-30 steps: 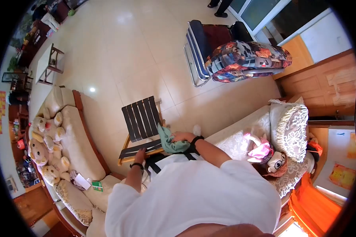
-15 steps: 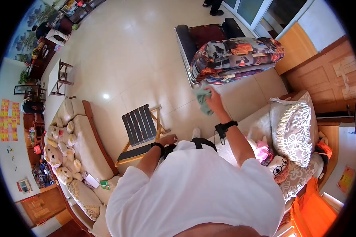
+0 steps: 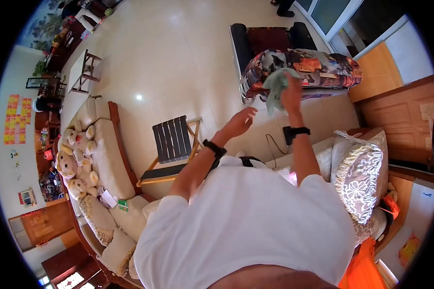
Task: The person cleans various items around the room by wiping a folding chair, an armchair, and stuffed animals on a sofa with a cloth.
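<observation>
Head camera view, looking down over a person's white shirt (image 3: 246,221), which fills the lower middle and hides whatever lies beneath it. The right hand (image 3: 292,96), blurred, is closed around a bunched green cloth (image 3: 275,89), raised in front of a seat with dark rolled arms (image 3: 240,43) and a padded, brightly printed cover (image 3: 318,67). Hand and cloth block part of that cover; whether they touch it cannot be told. The left hand (image 3: 238,123) is wide, fingers loosely spread, in the air between the cloth and a wooden folding chair (image 3: 172,140) with black slats, which stands on the pale tiled floor (image 3: 169,62). On the left, a cream sofa (image 3: 106,154) carries plush bears (image 3: 67,164) and a green booklet (image 3: 123,205). Beyond its far end is a white tabletop (image 3: 76,72) on dark legs. On the right, the forearm crosses in front of another pale sofa (image 3: 323,154), where a fringed cushion (image 3: 364,183) leans. Near the top edge are a person in pale trousers (image 3: 88,20), left, and someone's dark shoe (image 3: 285,13), right
</observation>
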`<action>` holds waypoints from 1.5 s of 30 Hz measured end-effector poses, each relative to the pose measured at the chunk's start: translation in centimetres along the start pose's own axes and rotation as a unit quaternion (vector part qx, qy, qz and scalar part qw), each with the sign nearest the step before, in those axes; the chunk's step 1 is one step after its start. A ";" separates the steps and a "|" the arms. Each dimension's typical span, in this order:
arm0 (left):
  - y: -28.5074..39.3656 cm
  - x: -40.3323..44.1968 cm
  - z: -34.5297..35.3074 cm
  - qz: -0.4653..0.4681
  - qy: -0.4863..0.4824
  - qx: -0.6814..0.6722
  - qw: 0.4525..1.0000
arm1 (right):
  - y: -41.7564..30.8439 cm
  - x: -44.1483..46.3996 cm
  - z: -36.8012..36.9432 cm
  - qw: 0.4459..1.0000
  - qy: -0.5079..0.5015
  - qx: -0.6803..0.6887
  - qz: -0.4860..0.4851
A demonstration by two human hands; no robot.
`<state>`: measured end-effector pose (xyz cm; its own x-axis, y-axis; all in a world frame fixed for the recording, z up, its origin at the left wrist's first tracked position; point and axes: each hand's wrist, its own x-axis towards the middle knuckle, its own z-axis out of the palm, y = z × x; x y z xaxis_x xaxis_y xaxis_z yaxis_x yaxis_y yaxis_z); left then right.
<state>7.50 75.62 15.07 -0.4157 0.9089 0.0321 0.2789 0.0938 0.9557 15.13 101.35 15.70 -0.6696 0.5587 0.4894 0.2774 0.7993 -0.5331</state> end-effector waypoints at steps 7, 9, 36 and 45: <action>3.6 10.2 6.5 0.169 -0.060 0.178 0.967 | 10.2 -0.3 -5.9 0.982 0.018 -0.070 0.175; 4.2 13.1 8.2 0.222 -0.051 0.203 0.953 | 11.0 -0.3 -4.4 0.978 0.034 -0.111 0.171; 3.0 23.9 9.5 -0.090 -0.286 0.120 0.946 | 21.5 6.9 -18.6 0.884 -0.397 -0.243 0.050; 3.8 23.6 9.9 -0.112 -0.237 0.154 0.953 | 14.6 8.9 -9.4 0.782 -0.596 -0.157 -0.093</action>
<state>7.35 101.51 16.55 -0.0764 0.9266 -0.3681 0.5007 0.3549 0.7895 19.66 120.06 18.79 -0.8327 -0.0269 -0.5531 0.1295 0.9617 -0.2417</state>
